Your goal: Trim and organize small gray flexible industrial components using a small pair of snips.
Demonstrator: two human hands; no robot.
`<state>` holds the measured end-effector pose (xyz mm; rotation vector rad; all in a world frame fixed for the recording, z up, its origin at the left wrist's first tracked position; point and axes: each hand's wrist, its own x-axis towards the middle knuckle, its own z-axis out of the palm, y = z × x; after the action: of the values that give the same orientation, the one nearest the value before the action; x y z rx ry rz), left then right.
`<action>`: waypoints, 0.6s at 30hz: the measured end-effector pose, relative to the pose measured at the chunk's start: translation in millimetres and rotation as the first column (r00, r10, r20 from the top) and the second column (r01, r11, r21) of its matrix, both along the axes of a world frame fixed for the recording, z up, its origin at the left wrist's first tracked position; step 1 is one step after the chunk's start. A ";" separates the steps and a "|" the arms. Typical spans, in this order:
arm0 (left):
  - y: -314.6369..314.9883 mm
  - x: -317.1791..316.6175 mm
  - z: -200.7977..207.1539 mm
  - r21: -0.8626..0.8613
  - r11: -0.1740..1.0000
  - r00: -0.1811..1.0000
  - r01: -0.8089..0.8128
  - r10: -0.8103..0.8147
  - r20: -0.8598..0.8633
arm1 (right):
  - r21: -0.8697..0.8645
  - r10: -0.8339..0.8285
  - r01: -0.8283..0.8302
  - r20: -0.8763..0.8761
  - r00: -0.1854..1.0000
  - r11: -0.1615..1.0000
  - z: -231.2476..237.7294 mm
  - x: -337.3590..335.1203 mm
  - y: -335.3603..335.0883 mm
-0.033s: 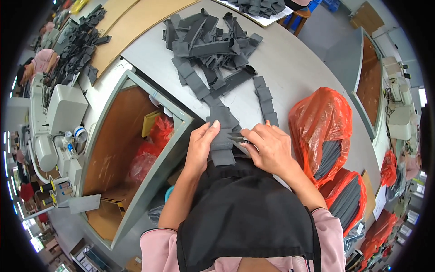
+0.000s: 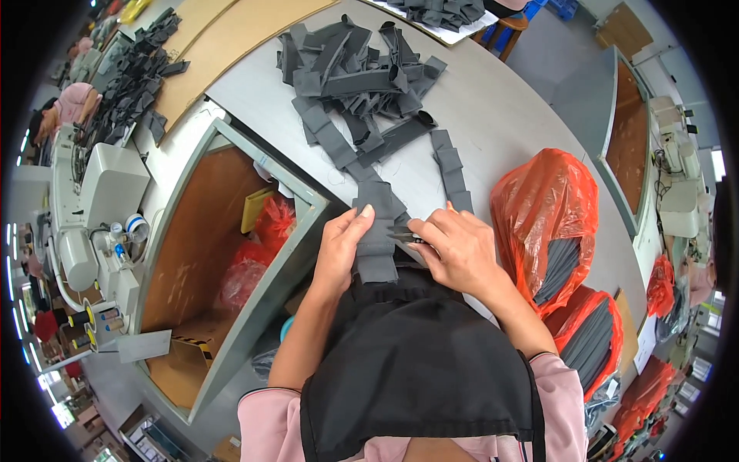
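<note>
A chain of dark grey fabric pieces (image 2: 375,202) hangs over the table's near edge, in front of the black apron (image 2: 416,346). My left hand (image 2: 344,240) is closed on its left edge, thumb on top. My right hand (image 2: 454,245) grips small dark thread snips (image 2: 404,237), with their blades pointing left and lying at the right edge of the chain. The handles are mostly hidden under my fingers. The chain runs up to a heap of similar grey fabric pieces (image 2: 358,77) on the table. Beyond my right hand lies another short grey strip (image 2: 450,169).
Red plastic bags (image 2: 546,200) holding grey strips stand along the table's right side. To the left is a grey-framed wooden bin (image 2: 192,254) with red bags inside. A white sewing machine (image 2: 115,181) is farther left. Loose threads lie on the pale table (image 2: 493,108).
Very little differs. The chain's lower end has shifted slightly, and the fingers of my right hand have moved a little around the snips.
</note>
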<state>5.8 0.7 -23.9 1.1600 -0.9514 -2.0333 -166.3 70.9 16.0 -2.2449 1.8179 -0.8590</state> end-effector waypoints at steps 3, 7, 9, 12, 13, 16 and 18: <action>-1.3 0.2 8.3 0.105 0.994 0.999 0.042 -0.040 -0.021 | 0.059 0.150 -0.157 0.117 0.982 0.986 -8.1 -7.7 -10.0; -3.4 4.9 -0.6 0.170 0.984 0.994 0.060 -0.043 -0.104 | 0.228 -0.118 -0.325 0.939 0.324 0.918 -26.8 1.1 -3.4; -3.5 6.9 -13.0 0.127 0.992 0.997 -0.015 0.024 -0.070 | 0.161 -0.125 -0.351 0.985 0.123 0.923 -25.4 1.4 6.1; -0.8 4.6 -12.7 0.108 0.987 0.992 -0.120 0.124 -0.027 | 0.182 -0.144 -0.272 0.977 0.156 0.945 -20.8 3.1 11.9; -0.3 5.1 -12.5 0.110 0.987 0.992 -0.117 0.120 -0.025 | 0.259 -0.143 -0.146 0.830 0.540 0.955 -20.0 3.0 11.0; -0.9 1.8 -7.3 0.047 0.991 0.991 -0.128 0.129 -0.024 | 0.240 -0.137 0.019 0.485 0.864 0.971 -16.4 4.8 12.1; -1.2 -3.7 4.0 0.028 0.988 0.988 -0.152 0.151 0.010 | 0.255 -0.119 0.026 0.355 0.927 0.966 -11.8 5.0 11.7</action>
<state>2.0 -0.5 -19.9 1.2181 -0.8140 -1.9281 -161.3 82.6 4.1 -1.7378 1.7292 -0.9327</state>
